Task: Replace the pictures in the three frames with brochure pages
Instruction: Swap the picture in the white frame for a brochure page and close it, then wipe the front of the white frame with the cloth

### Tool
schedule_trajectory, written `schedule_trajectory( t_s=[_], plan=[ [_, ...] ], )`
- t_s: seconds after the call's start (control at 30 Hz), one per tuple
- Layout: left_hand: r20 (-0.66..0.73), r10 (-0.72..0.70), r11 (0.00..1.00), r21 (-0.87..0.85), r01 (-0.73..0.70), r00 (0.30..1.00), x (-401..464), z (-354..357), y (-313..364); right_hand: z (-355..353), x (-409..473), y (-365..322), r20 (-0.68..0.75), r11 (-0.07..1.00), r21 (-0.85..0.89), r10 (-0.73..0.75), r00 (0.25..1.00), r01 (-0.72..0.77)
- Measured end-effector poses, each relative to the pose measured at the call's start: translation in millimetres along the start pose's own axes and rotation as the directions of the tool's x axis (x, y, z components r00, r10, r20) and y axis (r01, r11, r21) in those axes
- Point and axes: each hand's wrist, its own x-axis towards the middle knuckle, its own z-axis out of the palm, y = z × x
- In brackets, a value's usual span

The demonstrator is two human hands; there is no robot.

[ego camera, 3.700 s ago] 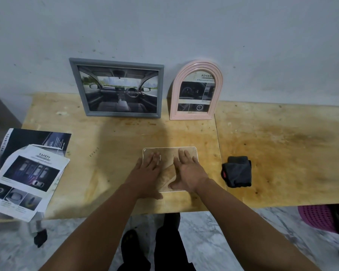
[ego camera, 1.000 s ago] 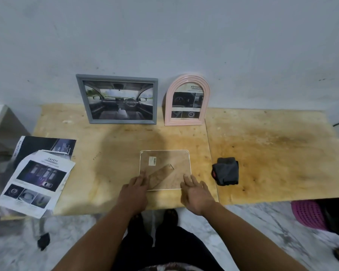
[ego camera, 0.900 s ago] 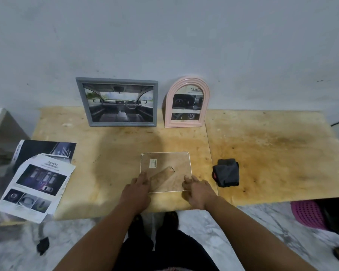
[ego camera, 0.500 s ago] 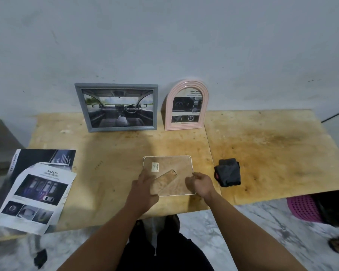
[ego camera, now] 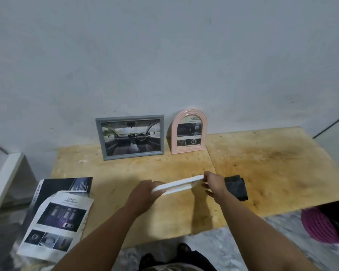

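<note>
At the far left, a white shelf edge point(ego camera: 6, 178) is seen beside the table point(ego camera: 262, 173), and brochure pages point(ego camera: 55, 218) are laid at the table's left front corner, a loose "SAFETY" sheet on top of a darker booklet, partly hanging over the edge. Toward the back, against the wall, a grey frame point(ego camera: 130, 136) is stood upright with a car-interior page in it, and just to its right a pink arched frame point(ego camera: 189, 132) is stood with another printed page inside; both are judged already refilled. In front of these, above the table's middle, a clear frame point(ego camera: 177, 184) is held edge-on off the surface, its long axis running left to right and tilted up toward the right. Its left end is gripped by the left hand point(ego camera: 143, 194), its right end is pinched by the right hand point(ego camera: 213, 184). Whether anything is inside it cannot be told. The brochure pages lie well apart to the left, so the left hand is judged the nearer for fetching a page. Just right of the right hand a dark folded cloth point(ego camera: 236, 186) is lying, and a purple basket point(ego camera: 327, 222) is seen below the table's right edge, its contents hidden.
</note>
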Motion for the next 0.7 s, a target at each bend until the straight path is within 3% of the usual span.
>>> schedule_trajectory(
  t_s=[0.1,0.2,0.37,0.53,0.6,0.7],
  plan=[
    [-0.078,-0.095,0.965,-0.253,0.073,0.992,1.1,-17.9,3.8,12.6,-11.6,-14.8,0.038,0.998,0.055,-0.021,0.999,0.019],
    [-0.119,-0.241,0.874,-0.459,0.162,0.963,-0.8,-27.3,3.2,28.2,-17.5,-21.6,0.070,0.998,-0.009,-0.064,0.995,0.065],
    [-0.021,-0.484,0.517,-0.813,0.267,0.875,-2.1,-27.3,-1.5,50.6,-22.5,-18.3,0.052,0.992,-0.120,-0.029,0.998,0.035],
    [0.166,-0.558,0.101,-0.959,0.265,0.813,-3.8,-20.1,1.0,65.0,-25.9,-6.9,0.113,0.998,0.017,0.066,0.991,-0.068],
    [0.200,-0.573,0.033,-0.963,0.266,0.795,-4.5,-12.9,-0.2,65.0,-26.3,-5.4,0.140,0.991,0.108,0.070,0.988,-0.085],
    [0.221,-0.612,0.023,-0.955,0.297,0.760,-8.7,-0.5,-2.5,66.5,-16.1,-1.1,0.126,0.983,0.167,0.051,0.991,-0.072]
  ],
)
